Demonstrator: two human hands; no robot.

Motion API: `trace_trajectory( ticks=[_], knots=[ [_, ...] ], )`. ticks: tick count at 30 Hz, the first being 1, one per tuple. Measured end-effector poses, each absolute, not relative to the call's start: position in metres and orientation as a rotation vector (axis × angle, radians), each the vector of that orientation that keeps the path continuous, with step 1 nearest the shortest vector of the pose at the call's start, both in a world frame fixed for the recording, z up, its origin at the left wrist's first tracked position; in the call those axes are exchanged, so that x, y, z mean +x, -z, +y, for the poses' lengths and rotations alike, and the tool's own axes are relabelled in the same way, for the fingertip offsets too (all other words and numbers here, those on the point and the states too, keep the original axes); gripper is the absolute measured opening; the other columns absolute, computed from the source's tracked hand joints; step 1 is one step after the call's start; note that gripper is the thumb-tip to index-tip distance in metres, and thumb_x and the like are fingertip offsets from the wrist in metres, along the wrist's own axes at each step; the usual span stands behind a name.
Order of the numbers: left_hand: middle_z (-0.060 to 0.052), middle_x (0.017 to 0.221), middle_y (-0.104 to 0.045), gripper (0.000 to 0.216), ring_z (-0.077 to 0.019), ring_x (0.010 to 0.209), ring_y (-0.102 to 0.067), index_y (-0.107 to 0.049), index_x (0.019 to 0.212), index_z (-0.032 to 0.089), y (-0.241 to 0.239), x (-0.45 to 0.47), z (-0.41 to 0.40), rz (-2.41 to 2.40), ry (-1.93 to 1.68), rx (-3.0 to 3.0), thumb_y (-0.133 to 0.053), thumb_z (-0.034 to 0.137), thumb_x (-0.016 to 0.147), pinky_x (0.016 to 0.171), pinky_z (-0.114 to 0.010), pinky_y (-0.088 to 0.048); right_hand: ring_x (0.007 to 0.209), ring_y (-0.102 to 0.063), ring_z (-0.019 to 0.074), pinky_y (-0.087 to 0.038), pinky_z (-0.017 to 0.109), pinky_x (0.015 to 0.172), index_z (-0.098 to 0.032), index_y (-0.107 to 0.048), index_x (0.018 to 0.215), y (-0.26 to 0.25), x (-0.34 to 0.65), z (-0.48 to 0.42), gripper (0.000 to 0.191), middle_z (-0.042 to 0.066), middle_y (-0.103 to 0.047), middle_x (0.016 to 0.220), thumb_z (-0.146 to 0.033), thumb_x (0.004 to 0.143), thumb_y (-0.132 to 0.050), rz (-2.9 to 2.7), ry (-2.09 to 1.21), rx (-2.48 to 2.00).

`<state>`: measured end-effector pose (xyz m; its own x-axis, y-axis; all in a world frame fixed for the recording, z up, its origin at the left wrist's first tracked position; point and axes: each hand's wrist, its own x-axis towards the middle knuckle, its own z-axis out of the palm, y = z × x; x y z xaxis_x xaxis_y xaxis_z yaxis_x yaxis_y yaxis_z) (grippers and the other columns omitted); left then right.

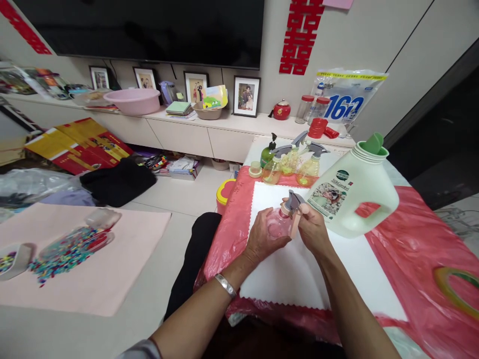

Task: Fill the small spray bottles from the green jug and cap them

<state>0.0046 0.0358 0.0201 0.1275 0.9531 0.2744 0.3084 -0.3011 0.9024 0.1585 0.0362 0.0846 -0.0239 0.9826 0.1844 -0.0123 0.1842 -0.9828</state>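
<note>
- Left of frame: a tipped clear container (95, 227) lies on a pink mat with coloured beads (63, 254) spilled beside it, well apart from your hands.
- Centre: your left hand (264, 237) is closed around the body of the pink spray bottle (279, 227), holding it above the white mat (295, 279).
- Just right of it: your right hand (314, 227) pinches the grey trigger head (294, 202), which sits on the bottle's neck; whether it is screwed tight cannot be told.
- Above centre: three yellow spray bottles (290, 167) stand with their heads fitted, apparently complete.
- Right: the white jug (355, 197) stands uncapped, with a green funnel (374, 143) in its mouth.
</note>
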Motion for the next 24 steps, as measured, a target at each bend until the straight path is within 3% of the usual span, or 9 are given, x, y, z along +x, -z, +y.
trace_trajectory(
  ticks=[14,20,24],
  knots=[
    [-0.016,0.134,-0.058,0.09,-0.0359,0.126,-0.06,-0.045,0.136,0.022,-0.023,0.003,0.036,1.183,-1.179,1.676,-0.088,0.049,0.062,0.105,-0.053,-0.051,0.102,-0.066,0.024,-0.052,0.039,0.092,-0.024,-0.073,0.102,-0.103,0.147,0.031,0.034,0.008,-0.071,0.109,-0.053,0.091,-0.059,-1.495,-0.814,-1.115],
    [-0.018,0.14,-0.055,0.098,-0.0367,0.131,-0.056,-0.041,0.14,0.019,-0.02,0.0,0.036,1.141,-1.163,1.662,-0.091,0.045,0.059,0.109,-0.055,-0.047,0.1,-0.064,0.0233,-0.051,0.038,0.089,-0.024,-0.07,0.098,-0.102,0.144,0.028,0.027,0.007,-0.07,0.105,-0.047,0.093,-0.058,-1.501,-0.75,-1.145],
    [-0.018,0.141,-0.055,0.093,-0.0365,0.132,-0.055,-0.043,0.139,0.019,-0.024,-0.002,0.034,1.122,-1.119,1.648,-0.089,0.047,0.064,0.111,-0.055,-0.045,0.099,-0.065,0.0228,-0.049,0.037,0.09,-0.024,-0.069,0.1,-0.104,0.144,0.026,0.022,0.006,-0.07,0.103,-0.043,0.092,-0.059,-1.501,-0.716,-1.168]
  ],
)
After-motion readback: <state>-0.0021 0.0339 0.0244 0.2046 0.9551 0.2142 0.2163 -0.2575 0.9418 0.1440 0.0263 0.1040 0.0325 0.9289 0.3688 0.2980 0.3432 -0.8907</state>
